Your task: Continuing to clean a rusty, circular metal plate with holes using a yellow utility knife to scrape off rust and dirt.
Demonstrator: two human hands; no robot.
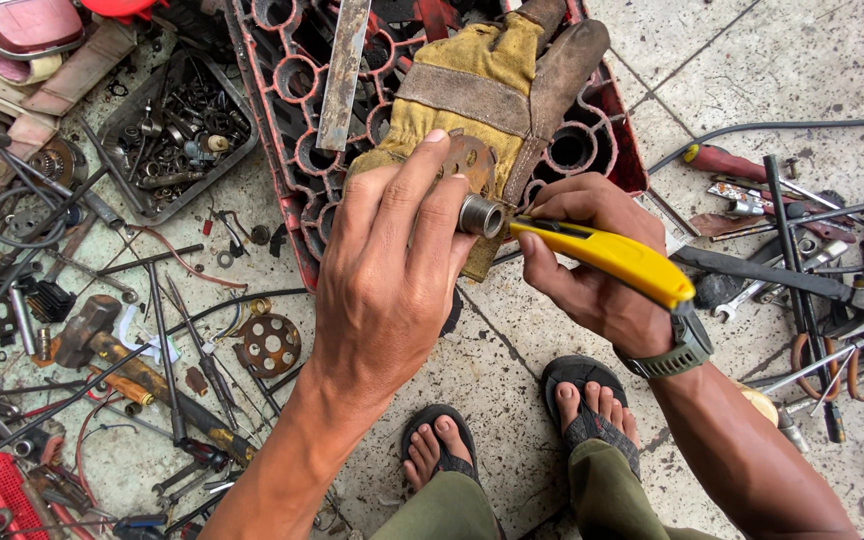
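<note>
**Inspector:** Report the hands and what they are holding.

**Operator:** I am seeing the left hand gripping a short metal sleeve, its fingers closed around it with the open end facing right. The right hand is clasping a yellow utility knife, fingers wrapped fully round the handle, the tip resting just beside the sleeve's mouth. I cannot tell whether a blade is touching the metal; the contact point is too small to read.

**Inspector:** Where is the sleeve lying in relation to its surroundings?

**Operator:** It is hovering above the floor, in front of a worn yellow work glove that is draped over a red plastic crate. A flat rusty metal bar is lying on the crate beside the glove.

**Inspector:** Anything else nearby?

**Operator:** I am noting a grey tray of small parts well left of the crate, a rusty perforated disc on the tiled floor near the left forearm, and a red-handled screwdriver among loose tools on the right. A wristwatch is sitting on the right wrist. Two sandalled feet are showing below the hands.
</note>
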